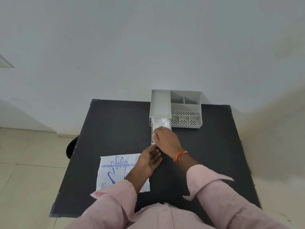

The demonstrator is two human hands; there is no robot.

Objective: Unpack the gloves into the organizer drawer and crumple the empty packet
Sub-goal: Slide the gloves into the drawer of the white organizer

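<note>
A grey desk organizer stands at the far side of the black table. Its white drawer is pulled out toward me, with clear plastic gloves lying inside. My right hand rests palm down on the gloves in the drawer's front half and presses them. My left hand hovers just in front of the drawer's front edge, fingers apart and holding nothing. The white glove packet, printed in blue, lies flat on the table at the near left, partly under my left forearm.
The organizer has several open compartments on its right, some with perforated floors. A dark round object sits beside the table's left edge on the tiled floor. A pale wall rises behind the table.
</note>
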